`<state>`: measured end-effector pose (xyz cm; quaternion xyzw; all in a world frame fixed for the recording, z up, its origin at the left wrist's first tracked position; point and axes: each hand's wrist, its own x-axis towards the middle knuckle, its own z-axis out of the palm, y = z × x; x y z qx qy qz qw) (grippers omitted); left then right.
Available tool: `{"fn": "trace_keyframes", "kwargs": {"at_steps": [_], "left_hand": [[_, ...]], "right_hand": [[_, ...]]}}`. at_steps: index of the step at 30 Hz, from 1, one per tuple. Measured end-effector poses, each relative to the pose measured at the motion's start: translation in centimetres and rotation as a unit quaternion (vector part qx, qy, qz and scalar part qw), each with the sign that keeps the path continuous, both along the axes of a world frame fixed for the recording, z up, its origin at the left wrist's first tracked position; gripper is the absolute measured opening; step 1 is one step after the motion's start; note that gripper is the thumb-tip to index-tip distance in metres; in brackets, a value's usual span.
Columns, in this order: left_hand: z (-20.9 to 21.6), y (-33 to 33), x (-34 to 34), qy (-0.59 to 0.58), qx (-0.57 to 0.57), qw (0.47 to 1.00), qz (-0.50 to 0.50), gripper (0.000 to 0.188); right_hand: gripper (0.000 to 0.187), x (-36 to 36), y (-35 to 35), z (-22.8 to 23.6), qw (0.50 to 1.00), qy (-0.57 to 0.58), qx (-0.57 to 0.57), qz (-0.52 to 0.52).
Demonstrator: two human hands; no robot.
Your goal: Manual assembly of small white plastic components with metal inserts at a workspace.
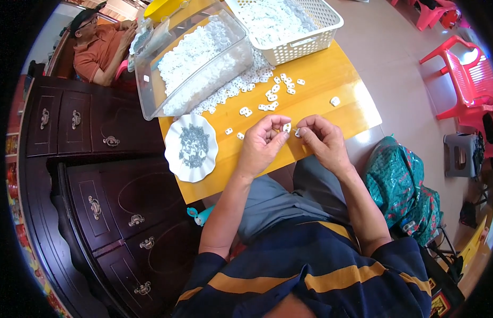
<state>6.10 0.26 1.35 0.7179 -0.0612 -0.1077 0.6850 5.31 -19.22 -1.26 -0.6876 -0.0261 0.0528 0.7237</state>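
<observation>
My left hand (263,144) pinches a small white plastic piece (287,127) between thumb and fingertips, just over the table's near edge. Close beside it, my right hand (325,142) has its thumb and fingers closed on a tiny white and dark part (297,132), too small to name surely. The two held parts are a short gap apart. Left of my hands, a white scalloped plate (175,168) carries a heap of small grey parts (192,142). Several loose white plastic pieces (273,96) with holes lie beyond my fingers.
A clear plastic bin (146,100) and a cream perforated basket (310,45), both full of white pieces, stand on the yellow table (358,100). Dark wooden drawers (114,201) flank the left. A green bag (395,175) and red chair (472,79) are right. Another person (100,50) sits far left.
</observation>
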Motion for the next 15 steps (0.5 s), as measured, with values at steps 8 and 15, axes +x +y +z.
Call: {"fn": "trace_keyframes", "kwargs": {"at_steps": [8, 15], "left_hand": [[-0.18, 0.03, -0.16, -0.006, -0.005, 1.000, -0.015, 0.028], [-0.32, 0.21, -0.06, -0.008, 0.003, 1.000, -0.023, 0.028]], "right_hand": [[0.010, -0.09, -0.38, 0.35, 0.999, 0.026, -0.030, 0.031], [0.010, 0.01, -0.32, 0.51, 0.999, 0.017, -0.036, 0.034]]}}
